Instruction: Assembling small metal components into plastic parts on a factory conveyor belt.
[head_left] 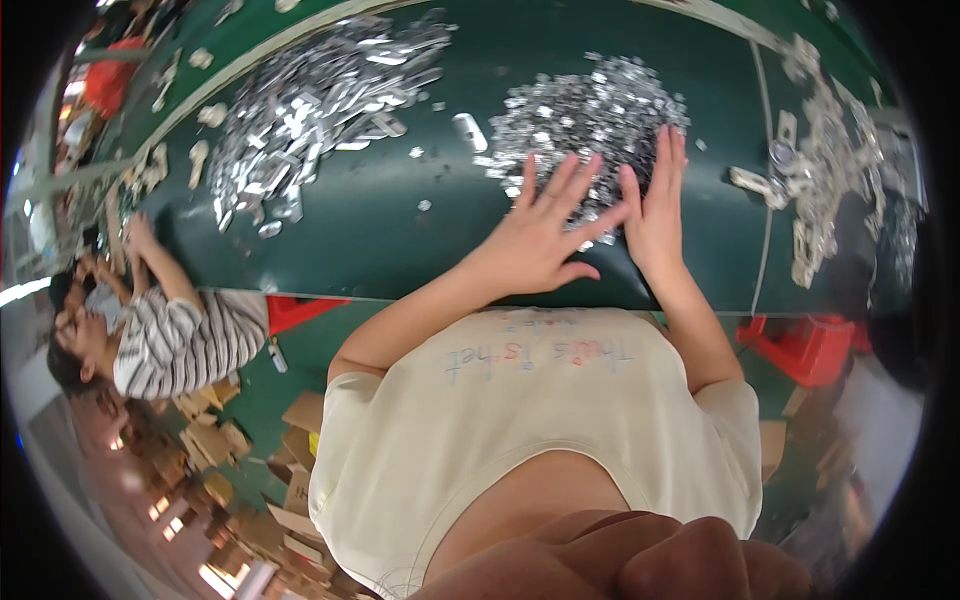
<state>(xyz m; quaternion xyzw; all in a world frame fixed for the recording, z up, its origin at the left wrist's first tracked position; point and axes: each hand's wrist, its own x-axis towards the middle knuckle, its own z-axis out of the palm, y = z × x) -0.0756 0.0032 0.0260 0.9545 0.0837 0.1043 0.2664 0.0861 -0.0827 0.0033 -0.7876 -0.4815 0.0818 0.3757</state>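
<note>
A heap of small shiny metal pieces point(570, 115) lies on the dark green work table point(380, 220) in front of me. My left hand point(545, 225) rests against the near side of this heap, its fingers spread and nothing gripped. At the heap's right edge, my right hand point(655, 205) stands with fingers stretched out and close together, its thumb apart. The two hands nearly meet at the near edge of the heap. Beyond the left hand, one larger flat metal piece point(468, 132) lies beside the heap. Some pieces under the fingers are hidden.
A bigger pile of longer silver metal pieces point(310, 110) spreads at the left. Pale clip-like parts point(825, 170) lie at the right, past a light strip point(765, 200). A co-worker in a striped shirt point(190, 345) sits at left. Red stools point(800, 350) and cardboard boxes point(300, 490) stand below.
</note>
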